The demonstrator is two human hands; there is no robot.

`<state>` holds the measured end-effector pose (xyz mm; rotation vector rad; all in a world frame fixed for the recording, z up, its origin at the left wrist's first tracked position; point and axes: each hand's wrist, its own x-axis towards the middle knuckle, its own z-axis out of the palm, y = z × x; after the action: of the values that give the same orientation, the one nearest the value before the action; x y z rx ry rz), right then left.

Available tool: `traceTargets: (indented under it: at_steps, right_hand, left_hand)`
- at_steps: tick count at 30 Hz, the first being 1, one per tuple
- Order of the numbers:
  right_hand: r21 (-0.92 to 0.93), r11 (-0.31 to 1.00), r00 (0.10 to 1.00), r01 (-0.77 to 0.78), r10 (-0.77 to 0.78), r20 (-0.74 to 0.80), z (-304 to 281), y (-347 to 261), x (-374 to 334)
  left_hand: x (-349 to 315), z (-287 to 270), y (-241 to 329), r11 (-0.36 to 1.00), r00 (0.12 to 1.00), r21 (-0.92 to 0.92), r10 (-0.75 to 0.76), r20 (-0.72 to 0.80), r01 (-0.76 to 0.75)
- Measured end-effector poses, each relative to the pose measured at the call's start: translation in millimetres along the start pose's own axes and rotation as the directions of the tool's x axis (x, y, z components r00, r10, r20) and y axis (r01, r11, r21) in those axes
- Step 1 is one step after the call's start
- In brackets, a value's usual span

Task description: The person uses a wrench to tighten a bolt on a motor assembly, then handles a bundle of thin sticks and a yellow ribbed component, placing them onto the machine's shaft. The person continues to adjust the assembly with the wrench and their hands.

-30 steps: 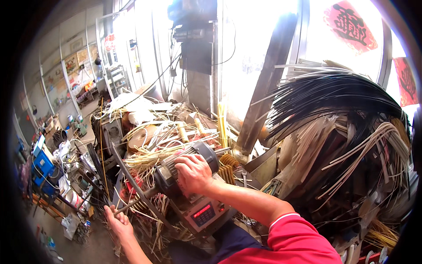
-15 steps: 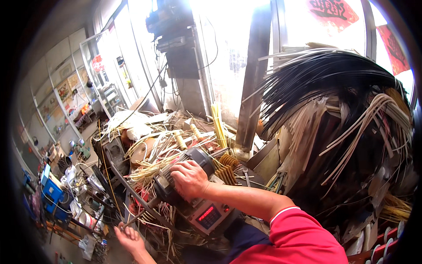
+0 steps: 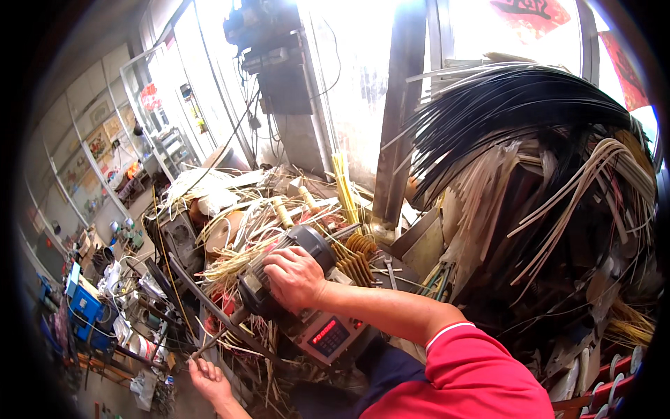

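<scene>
**Left hand lower on the rod, right hand on the motor**

We see the left hand point(image 3: 209, 378) sitting lower and nearer the body than a second ago, and the thin rod point(image 3: 213, 342) slopes more steeply. The right hand point(image 3: 294, 279) has stayed on top of the dark motor point(image 3: 315, 244), while our whole view has shifted a little.

The rod runs from the motor's left side down to the left fingertips, which meet its far end; we cannot tell whether they close around it. The motor lies directly under the right hand, whose fingers bend over its casing; how firmly they press, we cannot tell. A grey control box point(image 3: 307, 342) with a lit red display sits just below.

A curved bar point(image 3: 202, 296) crosses beside the rod. Tangled pale strips point(image 3: 241, 262) heap behind the motor, and a wrench point(image 3: 389, 271) lies to its right. Farther right, we find long black strips point(image 3: 516, 105) draped over a tall pile. Bright windows point(image 3: 363, 91) stand behind, and a blue box point(image 3: 85, 312) is at far left.
</scene>
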<state>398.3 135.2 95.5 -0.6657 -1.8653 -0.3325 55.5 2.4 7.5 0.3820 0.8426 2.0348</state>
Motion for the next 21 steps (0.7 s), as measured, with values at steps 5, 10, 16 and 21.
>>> traceTargets:
  at_steps: [5, 10, 16, 21]
  right_hand:
    - [0.006, 1.0, 1.0, -0.002, 0.002, 0.004, 1.1, -0.7, 0.5]
    - [0.004, 1.0, 1.0, 0.004, -0.004, -0.003, 0.9, 1.8, -0.4]
    - [0.006, 1.0, 1.0, -0.001, 0.001, 0.005, -0.5, -1.2, 1.4]
    - [-0.001, 1.0, 1.0, 0.001, -0.001, -0.007, 1.4, 0.1, 0.7]
  left_hand:
    - [10.0, 18.4, 1.5, 0.997, 0.993, 0.073, 0.032, -0.112, -0.024]
    - [1.5, 3.2, 7.1, 0.999, 0.998, -0.052, -0.008, 0.07, 0.012]
    - [16.2, 11.6, -1.1, 0.995, 0.994, 0.078, 0.073, -0.084, -0.066]
    - [6.0, 9.2, 2.0, 0.997, 0.997, 0.009, 0.074, -0.023, -0.074]
